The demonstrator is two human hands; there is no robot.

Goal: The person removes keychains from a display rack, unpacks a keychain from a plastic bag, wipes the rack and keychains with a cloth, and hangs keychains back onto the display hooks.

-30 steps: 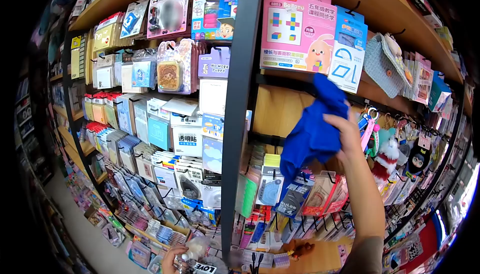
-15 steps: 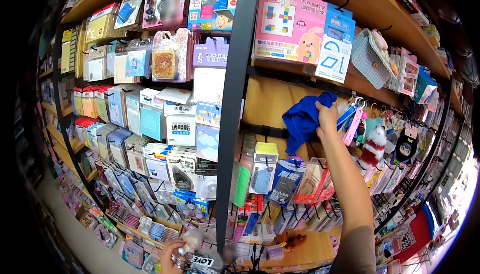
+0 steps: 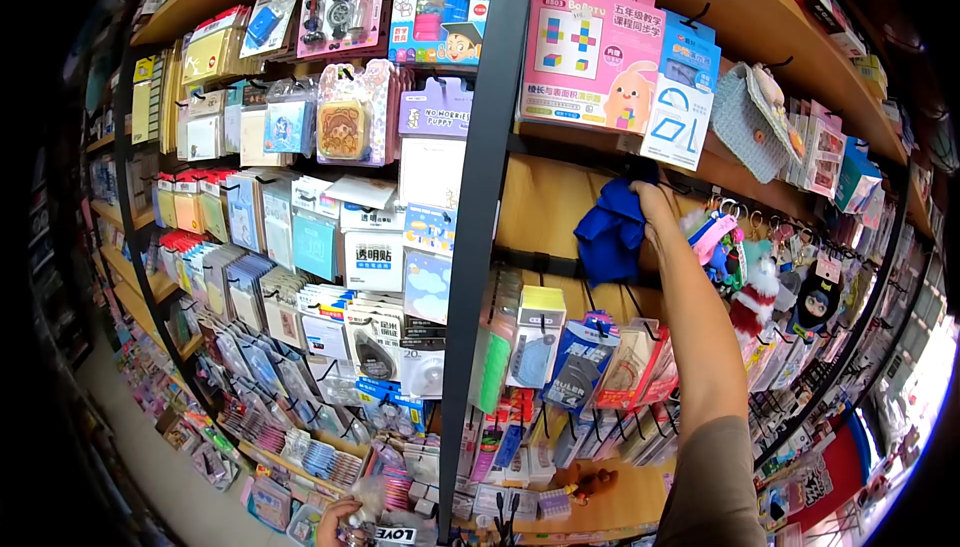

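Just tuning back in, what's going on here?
A person's right hand holds a crumpled blue cloth in front of the wooden back panel, below the pink box. Whether the cloth touches the panel is unclear. The left hand, low in view, appears to hold a bunch of trinkets with a LOVE tag.

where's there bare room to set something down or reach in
For a hand: the bare back panel between the dark post and blue cloth, under the pink box. For setting down: the lower wooden shelf, right of the brown item. Crowded: hanging trinkets right of the right hand, and packets left of the post.
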